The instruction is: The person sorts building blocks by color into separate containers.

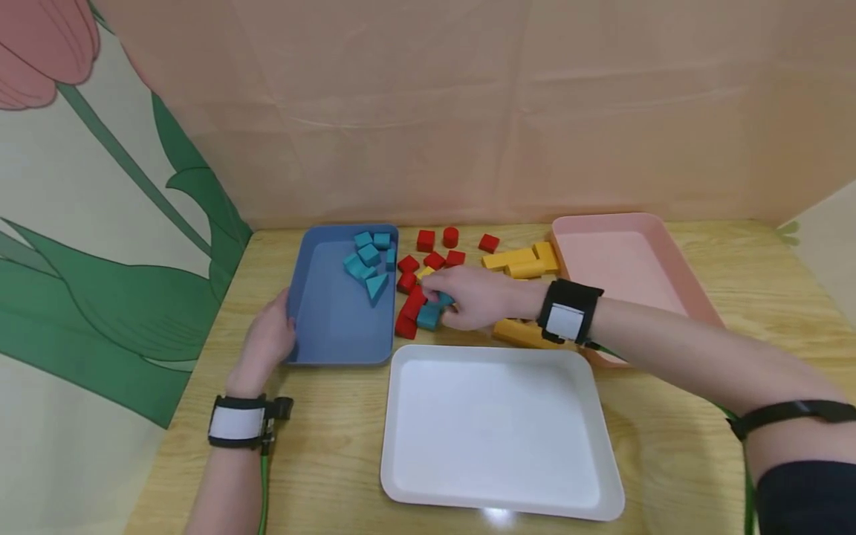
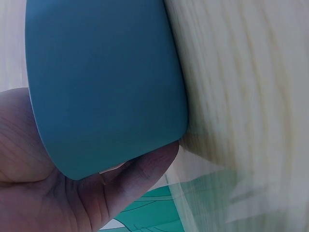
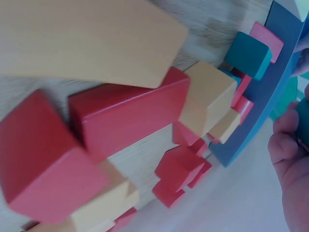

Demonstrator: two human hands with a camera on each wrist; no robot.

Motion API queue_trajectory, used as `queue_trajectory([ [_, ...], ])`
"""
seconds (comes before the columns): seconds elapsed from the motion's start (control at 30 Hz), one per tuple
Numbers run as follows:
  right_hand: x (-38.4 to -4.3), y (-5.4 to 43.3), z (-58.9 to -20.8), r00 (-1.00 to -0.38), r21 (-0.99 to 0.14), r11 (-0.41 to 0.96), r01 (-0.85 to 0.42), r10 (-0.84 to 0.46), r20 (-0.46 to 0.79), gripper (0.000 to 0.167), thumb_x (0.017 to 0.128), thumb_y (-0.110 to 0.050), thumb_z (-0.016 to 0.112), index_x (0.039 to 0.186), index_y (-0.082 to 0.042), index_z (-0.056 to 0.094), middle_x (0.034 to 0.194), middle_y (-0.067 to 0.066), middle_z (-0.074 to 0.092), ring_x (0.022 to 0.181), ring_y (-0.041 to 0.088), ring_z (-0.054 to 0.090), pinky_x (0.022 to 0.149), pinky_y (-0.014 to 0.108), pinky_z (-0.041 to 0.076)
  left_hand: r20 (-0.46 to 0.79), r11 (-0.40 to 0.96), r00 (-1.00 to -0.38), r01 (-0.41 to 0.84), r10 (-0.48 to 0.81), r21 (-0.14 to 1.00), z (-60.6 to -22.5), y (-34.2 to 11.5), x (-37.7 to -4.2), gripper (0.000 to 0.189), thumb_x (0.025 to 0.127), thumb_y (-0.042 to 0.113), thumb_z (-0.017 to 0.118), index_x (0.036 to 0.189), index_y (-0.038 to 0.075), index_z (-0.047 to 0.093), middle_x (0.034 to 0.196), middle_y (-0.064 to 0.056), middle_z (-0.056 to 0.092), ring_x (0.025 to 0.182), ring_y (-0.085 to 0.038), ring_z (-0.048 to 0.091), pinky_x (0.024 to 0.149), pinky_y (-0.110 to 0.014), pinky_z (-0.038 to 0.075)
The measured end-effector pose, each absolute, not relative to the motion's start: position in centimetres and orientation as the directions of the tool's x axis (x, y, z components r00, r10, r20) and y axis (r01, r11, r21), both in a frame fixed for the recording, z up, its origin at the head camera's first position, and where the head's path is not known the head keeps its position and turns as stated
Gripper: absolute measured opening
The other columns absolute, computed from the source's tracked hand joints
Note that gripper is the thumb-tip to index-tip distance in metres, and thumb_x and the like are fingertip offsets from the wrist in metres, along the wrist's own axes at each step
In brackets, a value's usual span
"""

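My left hand [image 1: 269,333] grips the left side of the blue tray [image 1: 328,319], and in the left wrist view the fingers bend around the tray's outer wall [image 2: 106,87]. Several blue blocks [image 1: 368,255] lie inside, toward its back right, a triangular one [image 1: 377,287] among them. To the right of the tray, my right hand [image 1: 471,296] is over the loose blocks and pinches a blue block [image 1: 444,299], mostly covered by the fingers. Another blue block [image 1: 429,318] lies just below it, against red blocks [image 1: 406,325]. The right wrist view catches the held block at its right edge.
Red blocks [image 1: 426,240] and yellow blocks [image 1: 510,258] are spread between the blue tray and a pink tray [image 1: 635,253] at the right. A white tray [image 1: 501,431] with nothing in it stands in front. Behind the table hangs a plain pinkish sheet [image 1: 468,111].
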State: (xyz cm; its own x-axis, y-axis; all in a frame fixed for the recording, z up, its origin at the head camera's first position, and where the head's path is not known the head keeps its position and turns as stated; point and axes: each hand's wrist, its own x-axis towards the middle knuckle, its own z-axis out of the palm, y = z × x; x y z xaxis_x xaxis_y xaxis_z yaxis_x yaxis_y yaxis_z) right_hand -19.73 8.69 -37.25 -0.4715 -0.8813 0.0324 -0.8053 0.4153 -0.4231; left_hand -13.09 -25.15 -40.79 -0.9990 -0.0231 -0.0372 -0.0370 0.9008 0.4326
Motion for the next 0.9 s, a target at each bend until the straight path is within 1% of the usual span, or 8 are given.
queue_trajectory([
  [0.1, -19.8, 9.3, -37.6, -0.481, -0.404, 0.429, -0.808, -0.876, 0.032, 0.019, 0.073, -0.017, 0.064, 0.085, -0.018, 0.049, 0.070, -0.007, 0.046, 0.057, 0.006, 0.042, 0.046, 0.023, 0.036, -0.036, 0.901, -0.999, -0.033, -0.019, 0.432, -40.8, -25.2, -13.0, 0.049, 0.089, 0.001, 0.043, 0.134, -0.009, 0.026, 0.125, -0.032, 0.040, 0.112, -0.043, 0.041, 0.090, -0.051, 0.034],
  [0.27, -19.8, 10.1, -37.8, -0.464, -0.391, 0.410, -0.824, -0.884, 0.050, 0.016, 0.073, -0.014, 0.062, 0.083, -0.017, 0.049, 0.068, -0.004, 0.046, 0.055, 0.007, 0.041, 0.046, 0.024, 0.034, -0.038, 0.901, -0.999, -0.036, -0.022, 0.433, -40.8, -25.2, -13.0, 0.049, 0.089, 0.001, 0.043, 0.134, -0.009, 0.026, 0.125, -0.032, 0.040, 0.111, -0.043, 0.041, 0.090, -0.051, 0.035],
  [0.4, -19.9, 10.3, -38.0, -0.463, -0.386, 0.405, -0.829, -0.884, 0.066, 0.017, 0.073, -0.013, 0.062, 0.080, -0.019, 0.048, 0.064, -0.005, 0.043, 0.054, 0.007, 0.040, 0.046, 0.024, 0.034, -0.048, 0.901, -0.998, -0.052, -0.034, 0.432, -40.9, -25.3, -13.1, 0.049, 0.089, 0.002, 0.042, 0.135, -0.008, 0.025, 0.125, -0.031, 0.040, 0.112, -0.043, 0.041, 0.089, -0.051, 0.035],
  [0.53, -20.0, 10.3, -38.0, -0.472, -0.383, 0.413, -0.826, -0.879, 0.069, 0.018, 0.073, -0.014, 0.064, 0.079, -0.019, 0.048, 0.062, -0.006, 0.042, 0.054, 0.006, 0.041, 0.046, 0.024, 0.033, -0.058, 0.899, -0.998, -0.059, -0.037, 0.434, -40.9, -25.3, -13.1, 0.049, 0.090, 0.002, 0.042, 0.135, -0.007, 0.024, 0.126, -0.031, 0.039, 0.113, -0.042, 0.040, 0.090, -0.051, 0.034],
  [0.73, -20.4, 8.8, -37.5, -0.472, -0.403, 0.402, -0.822, -0.877, 0.090, 0.016, 0.073, -0.017, 0.064, 0.077, -0.015, 0.049, 0.060, -0.006, 0.039, 0.051, 0.009, 0.039, 0.045, 0.025, 0.032, -0.055, 0.899, -0.998, -0.053, -0.033, 0.434, -40.7, -25.2, -13.0, 0.049, 0.090, 0.002, 0.042, 0.135, -0.008, 0.024, 0.126, -0.031, 0.039, 0.113, -0.043, 0.040, 0.091, -0.051, 0.034],
  [0.9, -21.6, 6.2, -36.9, -0.497, -0.373, 0.434, -0.820, -0.863, 0.088, 0.016, 0.074, -0.021, 0.063, 0.081, -0.015, 0.050, 0.061, -0.006, 0.043, 0.050, 0.009, 0.040, 0.045, 0.025, 0.033, -0.053, 0.901, -0.998, -0.055, -0.036, 0.431, -40.7, -25.1, -13.0, 0.049, 0.090, 0.002, 0.042, 0.135, -0.007, 0.025, 0.126, -0.031, 0.039, 0.112, -0.042, 0.041, 0.090, -0.051, 0.035],
])
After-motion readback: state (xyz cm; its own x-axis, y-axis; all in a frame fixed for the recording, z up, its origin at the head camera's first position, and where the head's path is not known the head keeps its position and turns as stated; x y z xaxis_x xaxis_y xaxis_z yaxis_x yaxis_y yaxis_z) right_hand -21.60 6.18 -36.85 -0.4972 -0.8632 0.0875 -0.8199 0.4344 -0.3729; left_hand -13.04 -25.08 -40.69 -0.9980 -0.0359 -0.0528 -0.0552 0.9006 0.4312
